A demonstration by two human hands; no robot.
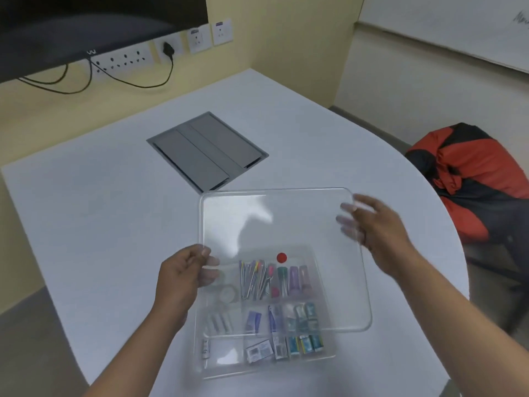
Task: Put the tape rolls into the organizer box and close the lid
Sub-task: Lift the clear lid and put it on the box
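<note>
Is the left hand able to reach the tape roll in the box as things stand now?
Probably not directly. The left hand grips the edge of the clear lid, and the lid hangs over the tape roll in the box. The right hand holds the opposite edge.

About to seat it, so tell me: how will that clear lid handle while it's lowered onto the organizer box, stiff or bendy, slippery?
The clear lid looks thin and broad, so probably light and a bit flexible. Its glossy surface suggests a slippery grip; the left hand and right hand pinch opposite edges. It sits offset from the organizer box.
</note>
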